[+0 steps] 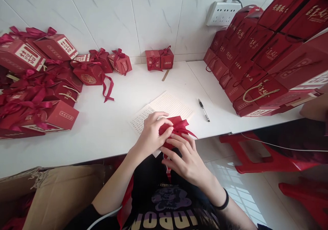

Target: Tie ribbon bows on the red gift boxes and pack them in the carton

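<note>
A small red gift box (176,118) with a magenta ribbon bow (182,125) on top sits at the table's front edge, just over a notebook. My left hand (155,132) is closed at the bow, thumb and index finger pinching the ribbon near its knot. On the near right side of the box, my right hand (183,156) lies with its fingers apart and stretched out, the fingertips touching the box and bow close to my left thumb. My hands cover much of the box. Under it the open notebook (170,103) shows lined paper and handwritten characters.
A black pen (204,110) lies right of the notebook. Tied gift boxes (57,115) are piled at left; stacked red boxes (258,45) rise at right. Two small boxes (159,60) stand by the wall. A cardboard carton (66,189) and red stools (246,155) are below the table.
</note>
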A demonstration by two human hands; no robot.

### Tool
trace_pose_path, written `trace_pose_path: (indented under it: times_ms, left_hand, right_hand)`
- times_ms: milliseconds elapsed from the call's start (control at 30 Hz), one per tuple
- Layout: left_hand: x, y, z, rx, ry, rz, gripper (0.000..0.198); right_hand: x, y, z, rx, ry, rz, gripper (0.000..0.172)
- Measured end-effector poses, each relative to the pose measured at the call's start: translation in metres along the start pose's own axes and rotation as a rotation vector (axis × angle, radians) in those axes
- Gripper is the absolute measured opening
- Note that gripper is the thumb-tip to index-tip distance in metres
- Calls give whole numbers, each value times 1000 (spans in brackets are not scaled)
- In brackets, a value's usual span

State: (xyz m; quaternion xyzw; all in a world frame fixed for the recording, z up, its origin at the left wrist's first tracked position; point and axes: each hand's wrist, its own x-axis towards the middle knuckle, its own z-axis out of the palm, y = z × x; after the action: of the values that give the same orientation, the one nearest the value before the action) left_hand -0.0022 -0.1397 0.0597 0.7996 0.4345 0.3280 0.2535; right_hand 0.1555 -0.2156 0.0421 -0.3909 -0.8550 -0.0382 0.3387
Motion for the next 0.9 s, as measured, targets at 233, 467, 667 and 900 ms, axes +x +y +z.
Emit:
trace_pose_path:
  times_ms: [233, 467, 667, 900]
  left_hand:
    - [2, -2, 7, -97, -117, -55, 8]
    - [1, -5, 13, -184, -85, -145, 8]
    - [2, -9, 13, -235, -103, -163, 11]
    - [2, -10, 11, -243, -134, -132, 9]
  right_hand:
    - [-7, 5, 13, 79, 118, 19, 23]
    - [0, -4, 17, 141, 180, 16, 22]
    - [8, -17, 14, 184, 152, -5, 18]
    - [-5, 27, -9, 167, 295, 534, 24]
